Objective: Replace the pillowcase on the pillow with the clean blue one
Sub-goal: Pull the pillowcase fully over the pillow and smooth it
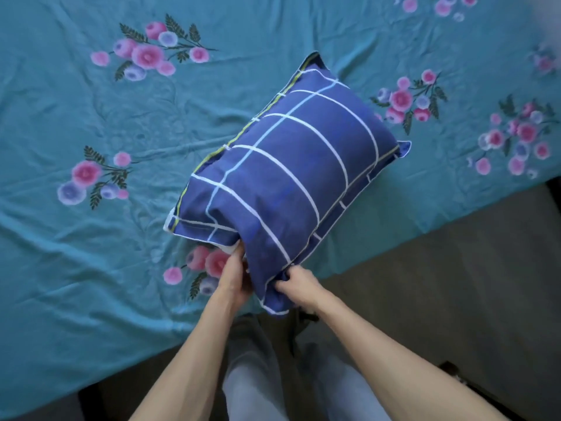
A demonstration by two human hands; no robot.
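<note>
— So, where does the pillow (291, 174) lie?

— On the bed, slantwise across the teal floral bedsheet (91, 117), its far corner pointing up and away and its near end hanging just past the bed's edge, towards the person.

— And what covers it?

— A blue pillowcase (303, 153) with a grid of white and pale-blue lines and a thin yellow-green stripe along the left seam. It wraps nearly the whole pillow; a flat flange sticks out at the far corner and at the right corner.

— Is any of the pillow itself visible?

— Only a small white patch at the near left, just above the left hand — whether that is the pillow or the case's lining, I cannot tell.

— What is the left hand (235, 279) doing?

— It sits at the near left edge of the case, thumb up against the cloth, fingers curled under the edge. It seems to hold the fabric there, though the fingertips are hidden beneath it.

— And the right hand (299, 284)?

— It pinches a bunched fold of the blue fabric at the near end, fingers curled into the cloth, which puckers round them.

— How do the two hands stand to each other?

— Near together, with the near corner of the pillow between them, both forearms reaching in from below.

— Anything else in view?

— The person's legs in light grey trousers (258, 375), and a dark floor (440, 284) beside the bed at the right.
</note>
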